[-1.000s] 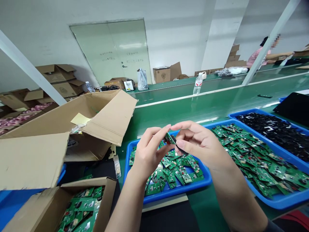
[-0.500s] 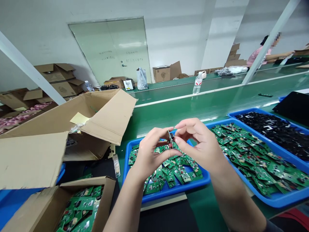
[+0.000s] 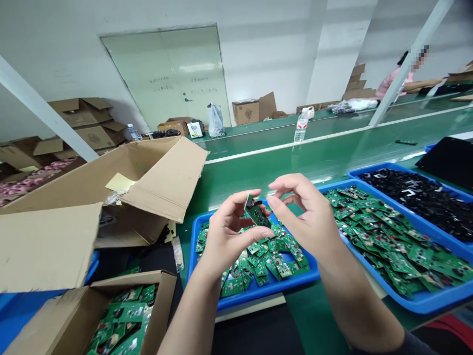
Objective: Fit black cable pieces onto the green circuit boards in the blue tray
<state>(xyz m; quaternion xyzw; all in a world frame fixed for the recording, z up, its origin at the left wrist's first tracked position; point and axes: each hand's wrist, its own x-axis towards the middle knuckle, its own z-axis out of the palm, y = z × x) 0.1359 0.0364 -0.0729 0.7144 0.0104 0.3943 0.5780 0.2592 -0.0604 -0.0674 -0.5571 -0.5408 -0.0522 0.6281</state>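
A green circuit board [image 3: 257, 212] with black parts on it is held, tilted, between the thumb and fingers of my left hand [image 3: 231, 229]. Just to its right is my right hand [image 3: 306, 212], raised, its thumb and index fingertips close together; whether something small is between them I cannot make out. Both hands are above a blue tray [image 3: 254, 298] of loose green circuit boards. A second blue tray [image 3: 414, 306], full of similar boards, lies to the right of my right hand.
Black parts fill another blue tray [image 3: 351, 173] at the far right. An open carton [image 3: 181, 172] and a smaller box [image 3: 168, 291] of boards stand at left. A water bottle [image 3: 301, 127] is on the green bench [image 3: 236, 180]. A person in pink [image 3: 388, 84] sits far right.
The board in my left hand has turned, so more of its face shows. My right hand's fingertips have come away from it, leaving a small gap. The view has shifted slightly.
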